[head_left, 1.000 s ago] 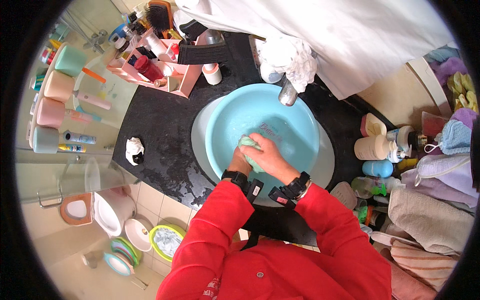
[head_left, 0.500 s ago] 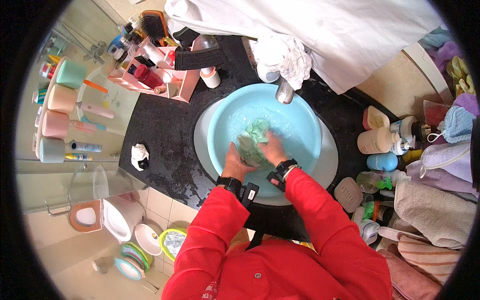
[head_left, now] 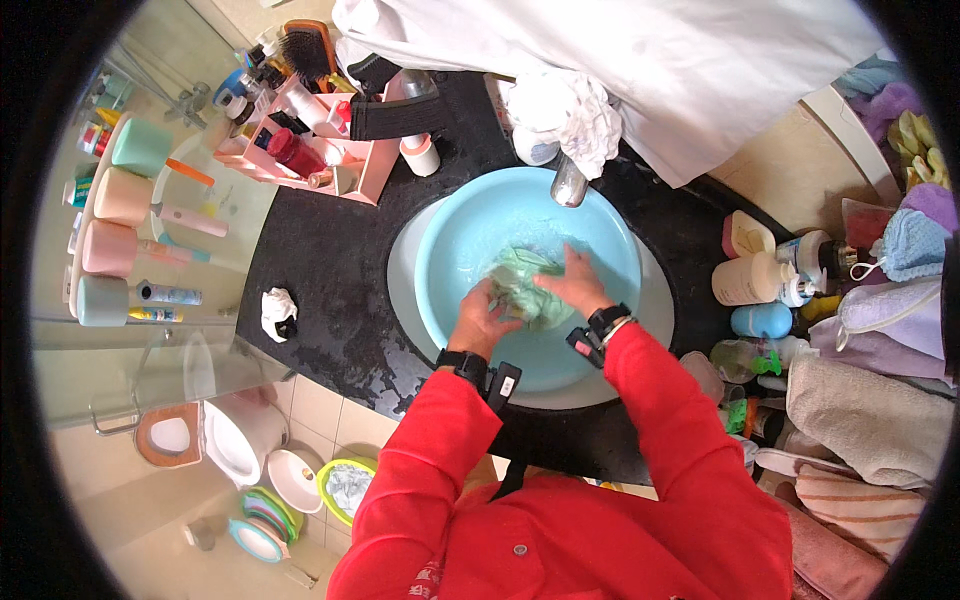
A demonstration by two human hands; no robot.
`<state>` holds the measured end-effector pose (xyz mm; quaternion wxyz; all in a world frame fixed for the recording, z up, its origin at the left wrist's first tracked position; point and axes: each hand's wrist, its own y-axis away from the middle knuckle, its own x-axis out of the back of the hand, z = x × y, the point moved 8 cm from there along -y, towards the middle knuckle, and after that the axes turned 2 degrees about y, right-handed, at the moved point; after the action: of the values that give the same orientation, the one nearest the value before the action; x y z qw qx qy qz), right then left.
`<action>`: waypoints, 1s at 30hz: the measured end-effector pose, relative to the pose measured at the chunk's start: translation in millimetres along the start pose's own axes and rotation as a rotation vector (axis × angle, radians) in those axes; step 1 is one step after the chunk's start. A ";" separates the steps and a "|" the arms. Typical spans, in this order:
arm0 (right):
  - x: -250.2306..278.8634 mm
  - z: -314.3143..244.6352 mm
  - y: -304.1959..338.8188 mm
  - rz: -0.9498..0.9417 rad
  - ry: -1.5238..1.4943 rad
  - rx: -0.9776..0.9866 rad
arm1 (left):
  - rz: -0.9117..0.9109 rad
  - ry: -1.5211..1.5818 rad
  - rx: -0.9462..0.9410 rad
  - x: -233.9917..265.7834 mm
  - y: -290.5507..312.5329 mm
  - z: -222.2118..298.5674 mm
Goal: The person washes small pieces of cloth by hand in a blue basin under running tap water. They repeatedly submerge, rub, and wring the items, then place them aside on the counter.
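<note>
A wet, pale green cloth [head_left: 528,280] lies bunched in the water of a light blue basin [head_left: 436,225]. At its lower left, my left hand [head_left: 482,322] has thumb and fingers apart, touching or nearly touching the fabric. From the right, my right hand [head_left: 578,284] reaches over the cloth's edge, its fingers spread and not closed round it. Some fingertips are hard to make out against the cloth and water. The basin sits in a white sink [head_left: 655,330] under a metal faucet [head_left: 569,185].
Black countertop [head_left: 330,240] surrounds the sink. A pink organizer [head_left: 372,178] with bottles stands at the back left, near a small white crumpled cloth [head_left: 279,314]. Bottles, including a cream pump bottle [head_left: 745,280], and folded towels [head_left: 870,425] crowd the right. A white crumpled cloth [head_left: 565,115] hangs by the faucet.
My hands have moved apart, the right one shifting right and its fingers spreading. The green cloth has spread lower and wider in the water.
</note>
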<state>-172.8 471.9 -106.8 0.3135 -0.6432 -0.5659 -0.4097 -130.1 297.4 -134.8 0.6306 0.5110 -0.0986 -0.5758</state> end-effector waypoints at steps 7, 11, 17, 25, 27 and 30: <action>-60.5 -62.8 34.3 -0.501 -0.770 -0.040 | 0.117 0.229 0.273 13.4 6.0 -10.4; -13.5 -96.5 45.0 -0.406 -0.665 0.080 | -0.022 0.315 0.077 3.0 -6.6 3.1; 12.2 -72.1 18.6 -0.209 -1.018 -0.211 | -0.187 0.290 -0.077 -32.0 -12.4 7.0; 36.7 -98.3 30.0 -0.307 -1.127 0.004 | -0.052 0.052 0.188 -39.4 42.3 1.1; 57.8 -105.0 31.7 -0.121 -1.064 0.120 | 0.051 0.063 0.295 -35.1 56.0 -10.9; 68.3 -112.4 41.4 -0.078 -1.119 0.148 | -0.246 0.474 0.205 -56.8 60.1 -6.6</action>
<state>-149.8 399.9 8.5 -0.0056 -0.7171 -0.6965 0.0233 -105.8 336.7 -65.9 0.5065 0.7005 0.0566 -0.4996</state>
